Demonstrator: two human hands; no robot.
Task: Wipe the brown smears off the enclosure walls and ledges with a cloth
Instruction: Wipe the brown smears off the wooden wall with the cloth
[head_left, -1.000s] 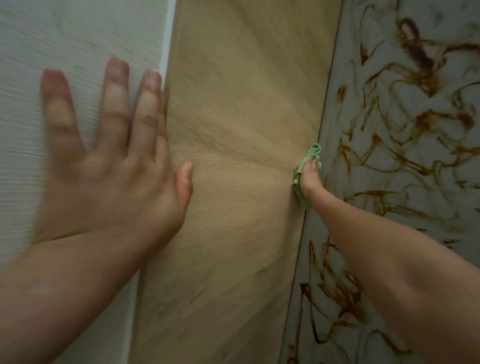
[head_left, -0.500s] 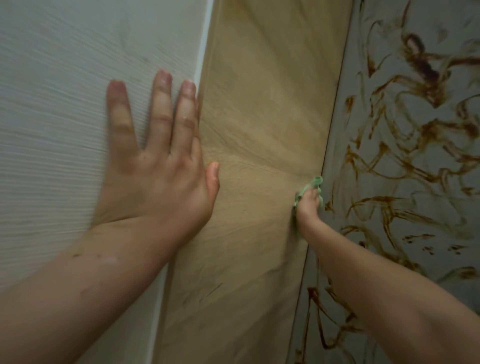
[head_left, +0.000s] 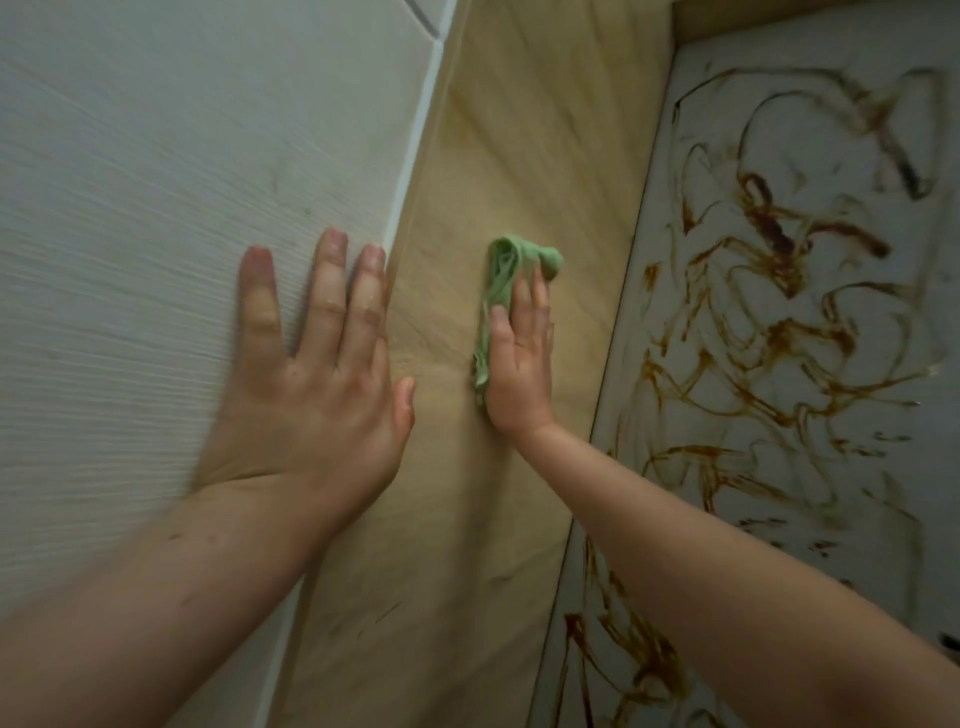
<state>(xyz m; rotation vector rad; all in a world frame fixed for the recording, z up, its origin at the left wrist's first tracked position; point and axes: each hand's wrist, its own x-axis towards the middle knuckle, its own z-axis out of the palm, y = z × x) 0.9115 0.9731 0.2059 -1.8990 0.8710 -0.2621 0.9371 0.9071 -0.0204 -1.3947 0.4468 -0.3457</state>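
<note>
A crumpled green cloth (head_left: 501, 275) lies flat against the tan wooden panel (head_left: 540, 130) in the middle of the view. My right hand (head_left: 519, 358) presses it there with straight fingers. The cloth sticks out above and to the left of the fingers. My left hand (head_left: 317, 374) rests flat, fingers spread, on the pale grained wall (head_left: 156, 208) at the left, its thumb over the tan panel's edge. Thick brown smears (head_left: 779, 332) cover the grey-white surface on the right.
A white edge strip (head_left: 415, 156) separates the pale wall from the tan panel. A few faint dark marks (head_left: 384, 616) sit low on the tan panel. A wooden ledge (head_left: 753, 15) runs along the top right above the smeared surface.
My right hand has slid the cloth left, away from the corner by the smeared surface, onto the middle of the tan panel. The view has shifted, and my left hand stays flat on the pale wall.
</note>
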